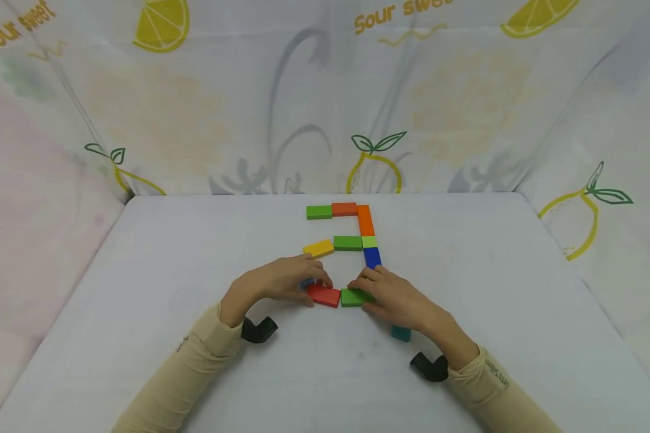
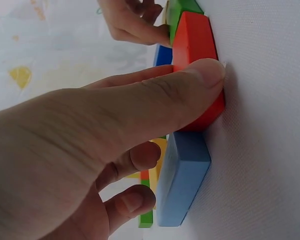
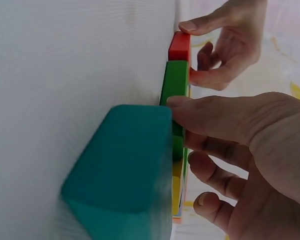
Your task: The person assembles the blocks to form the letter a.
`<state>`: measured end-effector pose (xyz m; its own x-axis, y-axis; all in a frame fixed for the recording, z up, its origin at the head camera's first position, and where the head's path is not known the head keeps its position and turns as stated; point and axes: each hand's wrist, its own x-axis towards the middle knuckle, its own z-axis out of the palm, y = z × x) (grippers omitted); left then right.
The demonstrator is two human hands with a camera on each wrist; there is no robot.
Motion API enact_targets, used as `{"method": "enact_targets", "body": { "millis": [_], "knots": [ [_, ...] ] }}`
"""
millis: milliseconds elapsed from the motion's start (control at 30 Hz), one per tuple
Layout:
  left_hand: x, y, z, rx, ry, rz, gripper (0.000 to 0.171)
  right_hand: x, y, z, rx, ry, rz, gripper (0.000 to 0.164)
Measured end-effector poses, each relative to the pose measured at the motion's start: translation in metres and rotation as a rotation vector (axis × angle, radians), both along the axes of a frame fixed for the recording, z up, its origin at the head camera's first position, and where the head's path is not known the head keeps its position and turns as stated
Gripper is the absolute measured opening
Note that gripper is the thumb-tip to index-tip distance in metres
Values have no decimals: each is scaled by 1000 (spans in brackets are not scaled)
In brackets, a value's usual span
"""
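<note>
My left hand [image 1: 278, 279] pinches a red block [image 1: 323, 296] lying flat on the white table, thumb on its near side and a finger behind it. End to end with it, on the right, lies a green block [image 1: 353, 297], which my right hand [image 1: 403, 299] holds between thumb and fingers. A light blue block [image 2: 182, 175] sits at the red block's left end, mostly hidden by my left hand in the head view. Close to my right wrist, a teal block [image 3: 125, 165] lies apart from the others.
Behind the hands, a green block [image 1: 319, 212], a red block [image 1: 344, 209] and an orange block [image 1: 365, 221] form a corner. Nearer are a yellow block [image 1: 318, 248], another green block [image 1: 348, 243], a light green block [image 1: 369, 242] and a dark blue block [image 1: 372, 257]. A printed cloth [image 1: 303, 90] hangs behind.
</note>
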<state>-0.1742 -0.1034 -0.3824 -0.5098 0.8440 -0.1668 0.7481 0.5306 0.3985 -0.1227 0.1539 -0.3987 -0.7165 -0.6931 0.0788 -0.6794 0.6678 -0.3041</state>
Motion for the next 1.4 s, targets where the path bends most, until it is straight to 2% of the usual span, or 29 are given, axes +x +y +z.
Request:
{"method": "enact_targets", "body": {
  "millis": [167, 300, 433, 533, 767, 900, 1133, 1400],
  "knots": [
    [0, 0, 0, -3, -9, 14, 37, -1, 3, 7, 9, -79, -13, 40],
    [1, 1, 0, 18, 8, 18, 41, -5, 14, 19, -13, -185, -86, 41],
    [2, 8, -5, 91, 80, -12, 43, -8, 27, 24, -23, -243, -183, 31],
    [8, 21, -11, 121, 140, -20, 43, -9, 31, 22, -2, -265, -250, 30],
    [22, 41, -21, 66, 218, 60, 53, -9, 31, 18, 30, -301, -346, 36],
    [26, 47, -25, 68, 251, 83, 52, -11, 31, 15, 53, -291, -345, 33],
    [31, 52, -29, 100, 291, 112, 39, -12, 31, 13, 49, -279, -325, 28],
    [31, 54, -31, 100, 267, 135, 38, -14, 34, 15, 17, -313, -299, 24]
  ]
}}
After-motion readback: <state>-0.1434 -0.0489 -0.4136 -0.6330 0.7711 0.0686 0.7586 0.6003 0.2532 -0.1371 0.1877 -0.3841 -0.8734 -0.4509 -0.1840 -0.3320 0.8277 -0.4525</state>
